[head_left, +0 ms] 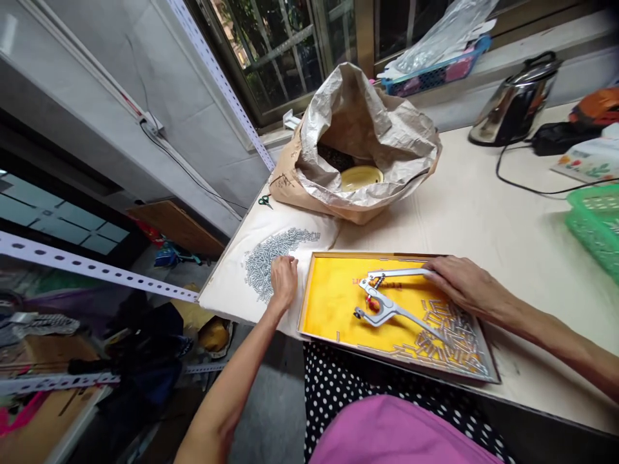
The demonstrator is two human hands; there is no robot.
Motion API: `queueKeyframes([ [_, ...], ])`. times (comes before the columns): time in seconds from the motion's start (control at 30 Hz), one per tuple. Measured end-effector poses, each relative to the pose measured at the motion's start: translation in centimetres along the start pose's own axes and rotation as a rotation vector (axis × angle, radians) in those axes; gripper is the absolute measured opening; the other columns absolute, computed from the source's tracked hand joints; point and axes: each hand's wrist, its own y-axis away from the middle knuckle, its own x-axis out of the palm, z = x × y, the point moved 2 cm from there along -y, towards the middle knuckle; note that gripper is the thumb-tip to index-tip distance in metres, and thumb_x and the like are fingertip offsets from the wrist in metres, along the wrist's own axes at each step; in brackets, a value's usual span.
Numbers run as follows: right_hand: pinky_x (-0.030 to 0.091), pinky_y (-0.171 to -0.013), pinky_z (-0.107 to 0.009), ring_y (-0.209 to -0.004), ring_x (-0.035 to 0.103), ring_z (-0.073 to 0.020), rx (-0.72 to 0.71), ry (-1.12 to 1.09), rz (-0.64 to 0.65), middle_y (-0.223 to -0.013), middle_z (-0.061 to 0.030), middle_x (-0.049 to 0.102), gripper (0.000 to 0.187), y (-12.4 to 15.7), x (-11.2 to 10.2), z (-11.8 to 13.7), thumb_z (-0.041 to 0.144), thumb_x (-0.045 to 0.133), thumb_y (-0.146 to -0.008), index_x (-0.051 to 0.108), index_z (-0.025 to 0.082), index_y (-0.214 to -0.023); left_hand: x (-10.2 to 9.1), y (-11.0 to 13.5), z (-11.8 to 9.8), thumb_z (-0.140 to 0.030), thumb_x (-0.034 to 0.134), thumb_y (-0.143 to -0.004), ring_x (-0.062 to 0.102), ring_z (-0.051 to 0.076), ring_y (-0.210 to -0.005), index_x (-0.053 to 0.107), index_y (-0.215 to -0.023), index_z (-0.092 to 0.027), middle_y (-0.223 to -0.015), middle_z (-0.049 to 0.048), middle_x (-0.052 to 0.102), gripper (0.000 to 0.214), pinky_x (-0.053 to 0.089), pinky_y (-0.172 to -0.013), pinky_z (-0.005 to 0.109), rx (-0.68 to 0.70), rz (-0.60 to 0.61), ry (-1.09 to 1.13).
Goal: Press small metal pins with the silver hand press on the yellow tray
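Fingers bunched at the edge of the small metal pins (265, 263), the left hand (284, 278) seems to be picking one out; whether it holds any cannot be told. The right hand (457, 280) grasps one handle of the pliers (389, 309) over the yellow tray (329, 299), and the next move calls for a fine pinch. The tray's red print (396, 285) and the scrawl (283, 181) on the paper sack (314, 201) are illegible.

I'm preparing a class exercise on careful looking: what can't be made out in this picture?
All in the head view:
Whether the left hand holds anything: the hand itself hides its grip.
The full red print in the yellow-lined tray: the silver tool covers part.
The paper bag's bottom: shadow and its front rim hide it.
The green basket's far end: cut off by the right edge.
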Motion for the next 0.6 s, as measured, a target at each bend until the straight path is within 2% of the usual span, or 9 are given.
queueKeyframes([
  [0.07,0.048,-0.079,-0.041,-0.082,0.063,-0.0237,-0.029,-0.019,0.014,-0.089,-0.0082,0.069,0.041,-0.4,0.9,0.7,0.050,0.032,-0.102,0.063,0.023,-0.095,0.8,-1.1,1.6,-0.021,0.051,-0.094,0.057,0.028,-0.109,0.069,-0.097,-0.011,-0.106,0.0157,0.066,0.021,0.044,-0.094,0.039,-0.046,0.087,-0.166],
  [0.17,0.047,-0.075,-0.040,-0.077,0.063,-0.0229,-0.052,-0.042,0.042,-0.086,-0.0080,0.069,0.043,-1.1,2.2,1.5,0.050,0.031,-0.102,0.063,0.023,-0.093,2.1,-1.3,2.7,-0.015,0.046,-0.093,0.057,0.028,-0.106,0.069,-0.090,-0.012,-0.103,0.0158,0.066,0.023,0.045,-0.089,0.038,-0.053,0.170,-0.252],
  [0.3,0.046,-0.070,-0.040,-0.073,0.061,-0.0228,-0.081,-0.044,0.064,-0.083,-0.0081,0.068,0.045,-1.9,3.2,1.8,0.052,0.032,-0.101,0.063,0.023,-0.090,2.5,-1.3,3.3,-0.009,0.041,-0.092,0.057,0.025,-0.102,0.067,-0.088,-0.015,-0.101,0.0132,0.066,0.027,0.043,-0.089,0.035,-0.012,0.201,-0.231],
  [0.43,0.046,-0.071,-0.039,-0.073,0.061,-0.0226,-0.110,-0.031,0.054,-0.082,-0.0082,0.068,0.041,-2.5,3.3,2.0,0.051,0.034,-0.101,0.063,0.023,-0.090,2.2,-2.0,3.9,-0.008,0.046,-0.088,0.060,0.023,-0.095,0.066,-0.082,-0.014,-0.098,0.0135,0.066,0.023,0.043,-0.084,0.033,0.008,0.249,-0.178],
  [0.6,0.045,-0.073,-0.039,-0.077,0.061,-0.0230,-0.104,0.007,0.047,-0.086,-0.0081,0.068,0.039,-2.4,3.3,2.1,0.047,0.035,-0.102,0.063,0.023,-0.091,2.0,-2.5,4.2,-0.008,0.053,-0.083,0.062,0.022,-0.087,0.068,-0.084,-0.012,-0.090,0.0110,0.068,0.016,0.043,-0.076,0.031,-0.018,0.271,-0.094],
])
